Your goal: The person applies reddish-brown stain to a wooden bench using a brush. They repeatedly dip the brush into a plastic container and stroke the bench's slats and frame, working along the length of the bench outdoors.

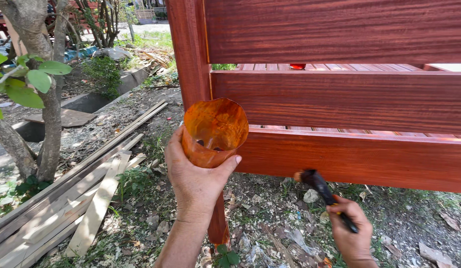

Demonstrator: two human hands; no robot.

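Outdoors, head view, items as counted: one red-brown varnished wooden frame [339,99] with three broad horizontal rails showing and one upright post [188,54] at its left end, the post running down to the ground behind the left forearm; one cut-down plastic cup [213,131], stained orange all over; one dark-handled brush [322,187]; two hands. Left hand [198,178] is wrapped round the lower part of the cup, fingers behind and thumb across the front, holding it upright just in front of the post and the lowest rail. The cup's wavy rim is open to the camera; its inner wall is coated orange-brown, with two dark spots low inside, and how much liquid it holds cannot be told. Right hand [350,231] is closed round the brush handle, bristles pointing up and left, their tip at the underside edge of the lowest rail. Beneath that rail lies open ground with stones, dry leaves and sparse weeds. Left of the post, a stack of pale planks [76,198] lies flat, well apart from both hands. Farther left stands one tree trunk [47,99] with green leaves.
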